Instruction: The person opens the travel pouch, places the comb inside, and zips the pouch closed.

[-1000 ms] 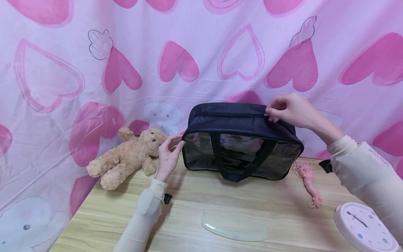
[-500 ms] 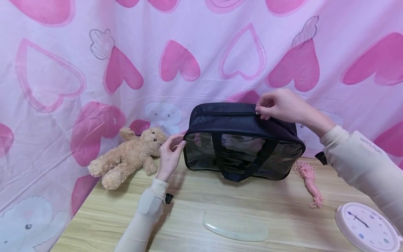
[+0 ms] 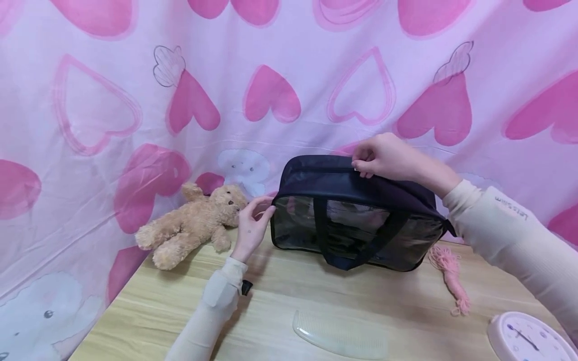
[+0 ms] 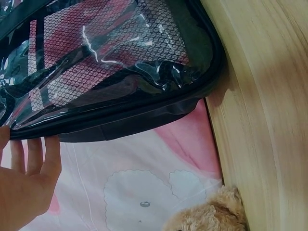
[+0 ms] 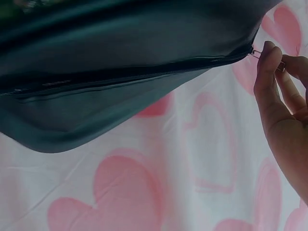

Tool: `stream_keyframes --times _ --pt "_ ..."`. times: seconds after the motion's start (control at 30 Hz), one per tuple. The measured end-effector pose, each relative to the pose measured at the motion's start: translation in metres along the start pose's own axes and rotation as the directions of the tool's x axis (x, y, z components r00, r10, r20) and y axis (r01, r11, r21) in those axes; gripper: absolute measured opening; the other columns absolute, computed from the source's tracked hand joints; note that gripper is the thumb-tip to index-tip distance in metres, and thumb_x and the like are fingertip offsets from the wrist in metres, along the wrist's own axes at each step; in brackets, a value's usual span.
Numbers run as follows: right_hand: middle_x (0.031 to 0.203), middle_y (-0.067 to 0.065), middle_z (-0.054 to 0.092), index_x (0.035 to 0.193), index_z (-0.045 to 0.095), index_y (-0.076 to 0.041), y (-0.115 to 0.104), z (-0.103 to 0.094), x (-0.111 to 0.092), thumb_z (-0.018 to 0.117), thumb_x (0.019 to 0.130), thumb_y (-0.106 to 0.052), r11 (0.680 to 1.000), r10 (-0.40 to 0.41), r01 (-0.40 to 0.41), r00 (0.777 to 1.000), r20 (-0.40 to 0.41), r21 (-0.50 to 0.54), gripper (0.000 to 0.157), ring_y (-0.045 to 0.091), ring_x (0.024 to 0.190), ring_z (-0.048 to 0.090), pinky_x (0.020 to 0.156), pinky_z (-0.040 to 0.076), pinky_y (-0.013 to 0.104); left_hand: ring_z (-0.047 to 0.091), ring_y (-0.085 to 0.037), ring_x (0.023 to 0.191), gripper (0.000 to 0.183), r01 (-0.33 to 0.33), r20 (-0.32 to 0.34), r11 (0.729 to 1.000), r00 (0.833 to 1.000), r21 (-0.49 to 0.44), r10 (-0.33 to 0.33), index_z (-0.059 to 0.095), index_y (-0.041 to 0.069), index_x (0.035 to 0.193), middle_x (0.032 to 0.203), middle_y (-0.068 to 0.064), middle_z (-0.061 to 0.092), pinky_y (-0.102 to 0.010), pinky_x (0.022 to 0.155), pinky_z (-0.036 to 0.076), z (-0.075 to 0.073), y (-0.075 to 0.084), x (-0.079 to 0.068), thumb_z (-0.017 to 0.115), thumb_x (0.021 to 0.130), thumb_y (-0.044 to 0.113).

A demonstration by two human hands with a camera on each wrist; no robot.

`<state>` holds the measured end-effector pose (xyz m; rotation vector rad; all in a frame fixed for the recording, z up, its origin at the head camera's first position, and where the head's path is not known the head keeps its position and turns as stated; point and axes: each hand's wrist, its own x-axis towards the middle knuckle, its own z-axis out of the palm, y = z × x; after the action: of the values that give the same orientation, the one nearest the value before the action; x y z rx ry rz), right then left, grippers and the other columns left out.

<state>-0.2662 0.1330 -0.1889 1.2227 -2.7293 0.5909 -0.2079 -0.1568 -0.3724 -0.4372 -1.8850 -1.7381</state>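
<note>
A black bag with clear, dark-tinted panels and black strap handles stands on the wooden table. My left hand grips its upper left corner, thumb in front; in the left wrist view the fingers of that hand reach behind the dark edging. On top, my right hand pinches the zipper pull near the middle of the bag's zip. The right wrist view shows thumb and fingers of this hand closed on the metal tab. Mesh shows through the clear panel.
A tan teddy bear lies left of my left hand. Toward the front lies a pale translucent comb. Pink yarn and a round pink clock are at the right. A heart-patterned curtain hangs behind the table.
My right hand has moved left along the bag's top, taking the zipper pull with it. My left hand keeps its hold on the corner. The head view has shifted slightly.
</note>
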Motion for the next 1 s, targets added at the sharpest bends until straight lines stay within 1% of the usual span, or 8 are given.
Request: stream_keyframes --times 0.1,0.2,0.43,0.6,0.7,0.83,0.9,1.0 --pt "0.065 -0.005 0.065 0.082 0.067 -0.005 -0.003 0.002 0.005 0.062 0.089 -0.004 0.999 -0.038 0.038 0.999 0.008 -0.019 0.009 0.007 0.059 0.062 0.062 0.052 0.025 0.063 -0.036 0.092 0.02 -0.009 0.006 1.0 1.0 0.005 0.009 0.061 -0.013 0.107 0.102 -0.025 0.065 -0.047 0.079 0.051 0.001 -0.001 -0.001 0.062 0.088 -0.006" --pt "0.063 -0.005 0.064 0.08 0.066 -0.005 -0.006 0.003 0.011 0.061 0.09 -0.004 0.998 -0.056 0.056 0.998 0.017 -0.024 0.011 0.007 0.058 0.061 0.061 0.051 0.026 0.063 -0.036 0.092 0.02 -0.01 0.003 1.0 1.0 0.003 0.01 0.061 -0.012 0.107 0.102 -0.024 0.064 -0.05 0.079 0.05 0.002 -0.001 -0.001 0.062 0.088 -0.006" --pt "0.064 -0.003 0.064 0.082 0.066 -0.005 -0.014 0.007 0.027 0.06 0.091 -0.005 0.998 -0.048 0.05 0.997 0.055 -0.037 0.011 0.009 0.059 0.061 0.059 0.049 0.029 0.063 -0.035 0.091 0.019 -0.002 0.0 1.0 1.0 0.011 0.002 0.063 -0.01 0.107 0.101 -0.024 0.065 -0.042 0.078 0.052 0.001 -0.001 0.0 0.062 0.088 -0.006" --pt "0.064 -0.003 0.065 0.083 0.066 -0.004 -0.019 0.015 0.037 0.06 0.09 -0.004 0.996 -0.083 0.085 0.995 0.059 -0.026 0.009 0.008 0.058 0.061 0.06 0.051 0.028 0.062 -0.038 0.091 0.019 -0.006 -0.001 1.0 1.0 0.008 0.006 0.062 -0.012 0.106 0.101 -0.024 0.065 -0.035 0.077 0.052 0.001 -0.002 -0.001 0.062 0.088 -0.007" --pt "0.064 -0.003 0.065 0.082 0.066 -0.003 -0.021 0.019 0.042 0.06 0.089 -0.003 0.995 -0.099 0.1 0.994 0.046 -0.018 0.009 0.008 0.057 0.062 0.063 0.052 0.028 0.062 -0.038 0.091 0.02 -0.005 0.009 1.0 1.0 -0.001 0.005 0.062 -0.011 0.107 0.103 -0.024 0.065 -0.031 0.077 0.052 0.002 -0.002 -0.002 0.062 0.088 -0.007" --pt "0.062 -0.004 0.065 0.079 0.065 -0.005 -0.025 0.026 0.049 0.062 0.088 -0.003 0.992 -0.115 0.116 0.993 0.027 -0.049 0.01 0.007 0.055 0.061 0.064 0.052 0.03 0.063 -0.035 0.092 0.02 -0.001 0.023 1.0 1.0 -0.003 0.001 0.062 -0.01 0.108 0.104 -0.023 0.064 -0.034 0.079 0.052 0.003 -0.002 -0.001 0.062 0.089 -0.005" --pt "0.062 -0.005 0.064 0.078 0.065 -0.007 -0.029 0.03 0.054 0.062 0.088 -0.005 0.989 -0.126 0.129 0.991 0.035 -0.071 0.011 0.006 0.055 0.061 0.065 0.052 0.03 0.063 -0.033 0.091 0.019 0.002 0.012 1.0 1.0 0.004 -0.002 0.062 -0.01 0.107 0.103 -0.023 0.065 -0.036 0.078 0.052 0.003 -0.002 -0.002 0.062 0.089 -0.005" --pt "0.061 -0.006 0.063 0.077 0.064 -0.009 -0.036 0.034 0.063 0.063 0.088 -0.008 0.986 -0.139 0.143 0.989 0.049 -0.089 0.012 0.005 0.054 0.059 0.066 0.051 0.03 0.063 -0.034 0.09 0.018 -0.003 -0.008 1.0 1.0 0.014 0.004 0.062 -0.011 0.106 0.102 -0.023 0.065 -0.035 0.077 0.052 0.002 -0.001 -0.002 0.062 0.088 -0.006"
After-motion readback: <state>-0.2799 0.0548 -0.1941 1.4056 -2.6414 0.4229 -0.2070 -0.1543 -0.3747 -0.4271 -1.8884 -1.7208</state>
